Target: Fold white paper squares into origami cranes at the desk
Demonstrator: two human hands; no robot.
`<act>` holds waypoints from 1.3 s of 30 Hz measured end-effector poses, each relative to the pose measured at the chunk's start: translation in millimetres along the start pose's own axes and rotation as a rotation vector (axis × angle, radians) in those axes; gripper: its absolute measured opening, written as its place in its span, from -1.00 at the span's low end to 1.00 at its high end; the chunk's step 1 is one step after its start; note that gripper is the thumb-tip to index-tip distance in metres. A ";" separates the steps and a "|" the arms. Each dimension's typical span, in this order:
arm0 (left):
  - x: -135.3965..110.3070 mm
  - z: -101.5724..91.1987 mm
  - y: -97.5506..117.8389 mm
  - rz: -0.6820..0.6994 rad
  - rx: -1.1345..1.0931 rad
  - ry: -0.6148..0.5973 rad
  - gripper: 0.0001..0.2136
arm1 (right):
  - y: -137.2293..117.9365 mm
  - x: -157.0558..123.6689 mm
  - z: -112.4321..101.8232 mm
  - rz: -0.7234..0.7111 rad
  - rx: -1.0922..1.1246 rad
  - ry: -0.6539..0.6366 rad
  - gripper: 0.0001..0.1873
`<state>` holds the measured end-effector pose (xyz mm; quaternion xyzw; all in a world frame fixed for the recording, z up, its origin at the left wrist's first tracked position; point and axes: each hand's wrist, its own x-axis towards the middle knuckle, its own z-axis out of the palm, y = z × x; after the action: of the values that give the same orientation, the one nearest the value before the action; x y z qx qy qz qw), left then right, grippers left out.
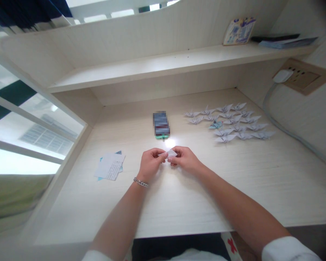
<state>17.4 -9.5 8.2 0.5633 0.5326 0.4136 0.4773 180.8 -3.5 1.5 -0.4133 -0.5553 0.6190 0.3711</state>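
A small folded piece of white paper [172,153] is held just above the desk, between both my hands. My left hand [151,162] pinches its left end with thumb and fingers; a chain bracelet [140,182] circles that wrist. On the right side of the paper, my right hand [187,159] grips with thumb and forefinger. Beyond the hands lies a phone [161,124] with a blurred screen and a green lower edge. Several folded paper cranes [233,119] stand in rows at the back right, mostly white, with one blue crane [216,125] among them.
Loose sheets of paper [110,166], white over blue, lie on the left of the desk [163,203]. A shelf [141,74] spans the back, bearing a small card [239,31] and flat booklets. At right, a cable [288,132] hangs from a plug [283,76] in the wall socket.
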 end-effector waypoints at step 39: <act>-2.6 4.6 5.2 0.018 -0.323 -0.105 -0.65 | -4.6 -5.1 1.8 -0.216 -0.166 0.365 -0.81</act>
<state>22.7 -12.4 12.5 0.5051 0.4285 0.4679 0.5851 181.0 -8.4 6.7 -0.4858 -0.5691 0.4429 0.4940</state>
